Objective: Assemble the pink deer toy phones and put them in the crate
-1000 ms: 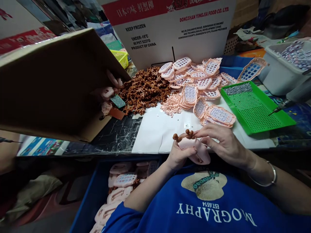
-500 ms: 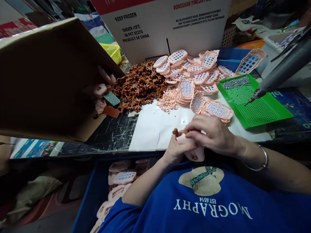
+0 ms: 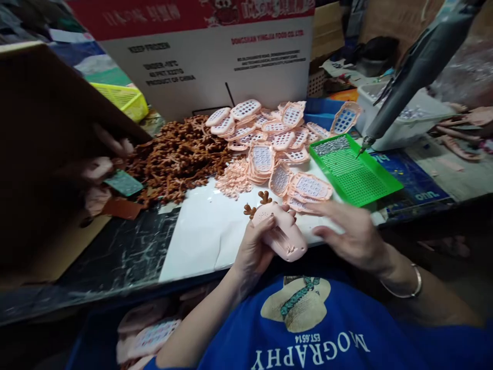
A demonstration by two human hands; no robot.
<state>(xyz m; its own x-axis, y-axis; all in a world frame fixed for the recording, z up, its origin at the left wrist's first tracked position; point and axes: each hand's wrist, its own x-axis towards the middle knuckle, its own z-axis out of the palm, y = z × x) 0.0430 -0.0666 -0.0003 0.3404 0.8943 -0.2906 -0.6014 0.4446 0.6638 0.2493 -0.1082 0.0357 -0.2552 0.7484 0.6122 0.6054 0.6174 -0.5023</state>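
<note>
My left hand (image 3: 254,246) grips a pink plastic toy phone shell (image 3: 285,234) above the front edge of the table. Its back faces up, showing a cluster of small holes and an oblong recess. Brown antlers (image 3: 265,197) stick out from its top end. Just right of the shell, my right hand (image 3: 352,234) is apart from it, slightly blurred, with fingers stretched out and nothing held. Beyond the hands lie a heap of brown antler pieces (image 3: 179,159), small pink parts (image 3: 233,178) and a pile of pink front shells with button holes (image 3: 283,140).
A green tray of screws (image 3: 358,177) sits at the right, with an electric screwdriver (image 3: 414,77) hanging over it. A white carton (image 3: 208,61) stands behind the piles. An open cardboard box (image 3: 50,154) is at the left. Below the table edge are more pink shells (image 3: 154,339).
My right hand has come off the shell and moved right, its fingers opening. The shell has turned, so its back and antlers show. The view has swung to the right.
</note>
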